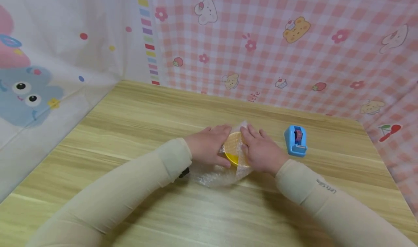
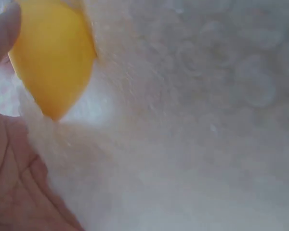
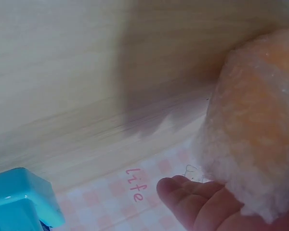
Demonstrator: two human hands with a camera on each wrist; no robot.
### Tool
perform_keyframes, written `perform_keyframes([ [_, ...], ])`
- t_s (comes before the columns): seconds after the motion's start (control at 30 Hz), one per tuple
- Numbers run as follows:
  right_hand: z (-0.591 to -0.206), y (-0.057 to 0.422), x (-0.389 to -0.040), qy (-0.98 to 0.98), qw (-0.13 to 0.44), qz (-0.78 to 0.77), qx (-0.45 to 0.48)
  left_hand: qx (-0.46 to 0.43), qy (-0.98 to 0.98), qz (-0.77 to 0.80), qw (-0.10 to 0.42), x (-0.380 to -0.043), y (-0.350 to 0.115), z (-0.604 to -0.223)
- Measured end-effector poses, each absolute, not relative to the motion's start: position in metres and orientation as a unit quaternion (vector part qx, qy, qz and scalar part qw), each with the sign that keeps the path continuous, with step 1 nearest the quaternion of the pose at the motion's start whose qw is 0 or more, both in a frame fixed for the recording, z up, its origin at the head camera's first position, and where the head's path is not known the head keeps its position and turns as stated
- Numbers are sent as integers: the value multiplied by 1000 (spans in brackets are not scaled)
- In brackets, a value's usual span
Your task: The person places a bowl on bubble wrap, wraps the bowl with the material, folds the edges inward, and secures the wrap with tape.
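A round yellow bowl (image 1: pixel 232 159) lies partly wrapped in clear bubble wrap (image 1: pixel 213 178) at the middle of the table. My left hand (image 1: pixel 207 145) holds it from the left, fingers along the far side and thumb at the near side. In the left wrist view, a fingertip touches the bare yellow side of the bowl (image 2: pixel 53 57), and bubble wrap (image 2: pixel 192 134) fills most of the picture. From the right, my right hand (image 1: pixel 261 152) grips the wrap folded over the bowl. Its fingers (image 3: pixel 202 204) lie along the wrapped bundle in the right wrist view.
To the right of the right hand stands a blue tape dispenser (image 1: pixel 295 145) with a reddish roll. A dark object (image 1: pixel 184 172) shows under the left wrist. Behind the wooden table (image 1: pixel 156 109) hangs a pink checked cloth (image 1: pixel 261 29), with a white printed cloth (image 1: pixel 98 14) at the left.
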State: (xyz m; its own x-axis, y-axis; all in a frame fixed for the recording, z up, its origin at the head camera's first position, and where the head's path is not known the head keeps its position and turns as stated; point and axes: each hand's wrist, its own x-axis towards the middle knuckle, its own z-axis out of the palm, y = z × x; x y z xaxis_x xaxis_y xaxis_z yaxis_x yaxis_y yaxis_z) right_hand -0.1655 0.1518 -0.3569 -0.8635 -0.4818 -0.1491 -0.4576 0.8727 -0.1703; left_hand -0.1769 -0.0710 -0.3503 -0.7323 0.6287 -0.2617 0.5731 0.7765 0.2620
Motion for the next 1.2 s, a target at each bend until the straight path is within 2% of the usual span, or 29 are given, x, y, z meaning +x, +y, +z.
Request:
perform_keyframes([
  [0.27,-357,146,-163,971,103,-64,-206,287,934,82,198,-179,-89,-351],
  [0.47,-354,142,-160,974,117,-67,-183,269,941,67,195,-182,-100,-351],
  [1.2,-355,138,-159,976,98,-74,-178,221,935,109,254,-186,-132,-345],
])
